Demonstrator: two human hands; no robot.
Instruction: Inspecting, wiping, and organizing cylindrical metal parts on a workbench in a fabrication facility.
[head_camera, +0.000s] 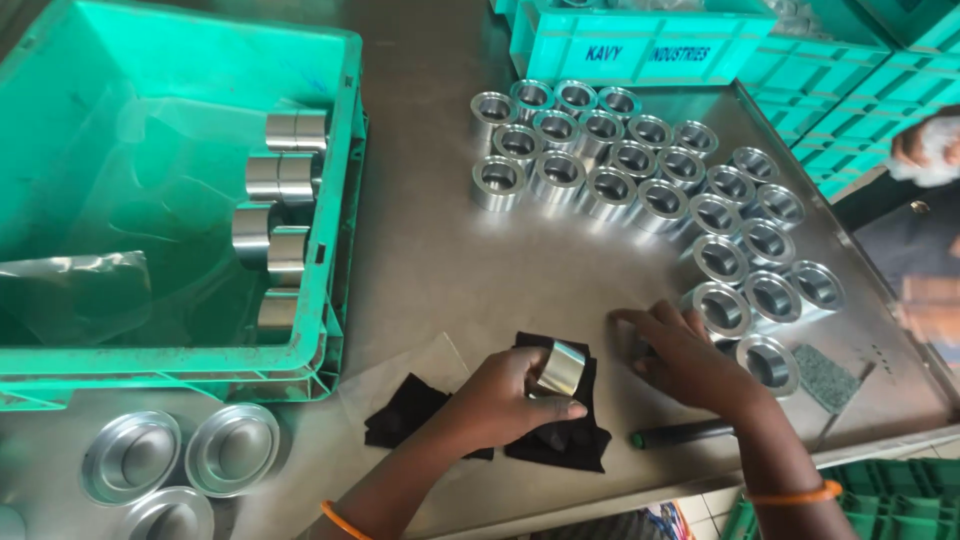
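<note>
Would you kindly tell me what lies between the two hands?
In the head view, only black cloth and bare steel table separate the left hand, holding a metal ring, from the right hand.

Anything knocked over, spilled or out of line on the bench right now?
Nothing stands out. The metal rings stand upright in tidy rows on the steel table, and more lie on their sides in the green crate. The left hand holds one ring over black cloths; the right hand rests beside the rows.
</note>
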